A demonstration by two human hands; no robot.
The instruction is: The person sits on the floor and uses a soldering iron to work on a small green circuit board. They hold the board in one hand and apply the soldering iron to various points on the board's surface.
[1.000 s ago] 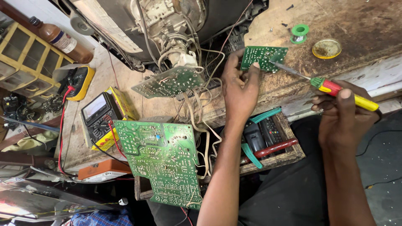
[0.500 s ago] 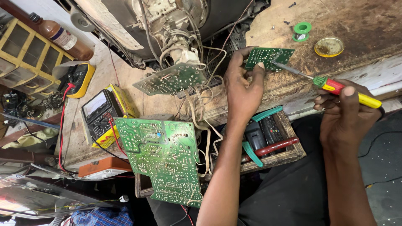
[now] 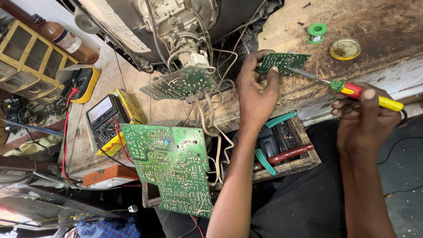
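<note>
Near me, a big green board (image 3: 169,165) hangs off the bench. Farther right, my right hand (image 3: 363,117) grips a soldering iron (image 3: 348,90). Beyond, my left hand (image 3: 255,90) pinches a small board (image 3: 284,62); I'm soldering, so the tip needs holding steady.

We see a large green circuit board (image 3: 169,169) beside a yellow multimeter (image 3: 108,121), a brown bottle (image 3: 66,39), and a green solder spool (image 3: 316,31) on the wooden bench (image 3: 387,31).
</note>
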